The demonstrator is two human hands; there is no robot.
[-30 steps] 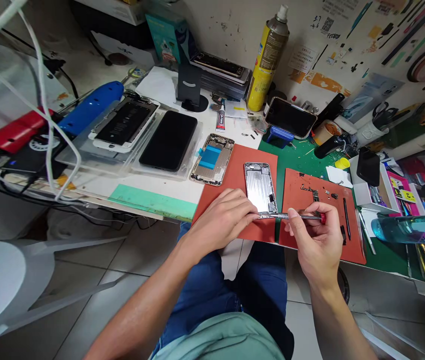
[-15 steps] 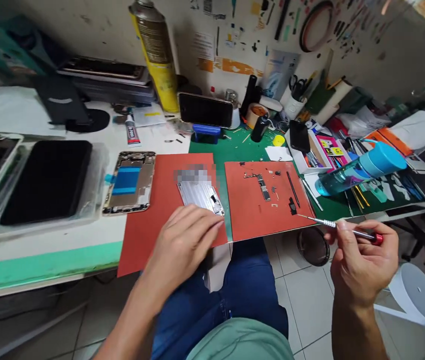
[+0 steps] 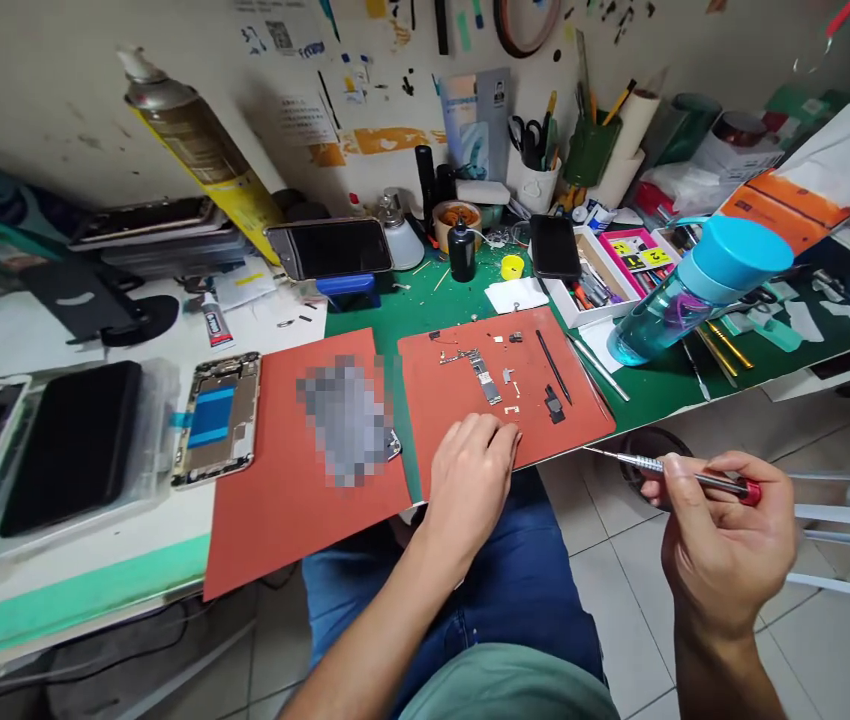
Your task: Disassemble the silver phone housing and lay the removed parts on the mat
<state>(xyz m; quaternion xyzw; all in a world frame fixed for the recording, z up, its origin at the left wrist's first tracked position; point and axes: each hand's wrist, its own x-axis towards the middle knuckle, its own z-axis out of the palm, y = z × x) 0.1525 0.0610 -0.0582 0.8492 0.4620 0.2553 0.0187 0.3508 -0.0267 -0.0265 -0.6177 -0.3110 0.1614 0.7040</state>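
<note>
My left hand [image 3: 470, 480] is over the front edge of the right red mat [image 3: 440, 400], fingers bent together; whatever its fingertips hold is too small to tell. Just beyond it lie a logic board [image 3: 485, 378], small metal pieces and a black part [image 3: 553, 404]. My right hand [image 3: 729, 530] grips a silver screwdriver [image 3: 702, 478] with a red end, its tip pointing left near the mat's front edge. On the left red mat [image 3: 260, 540] lies a pixelated phone part [image 3: 346, 415]. A phone housing [image 3: 219, 418] with blue strips sits left of it.
A blue bottle [image 3: 702, 290] stands on the right beside trays of tools [image 3: 597, 290]. At the back are a propped phone [image 3: 331, 248], a leaning spray can [image 3: 207, 150] and a black bottle [image 3: 462, 250]. A boxed dark tablet [image 3: 72, 445] lies left.
My left hand has moved right, from the phone part on the left mat to the right mat. My right hand still holds the screwdriver. The view has shifted.
</note>
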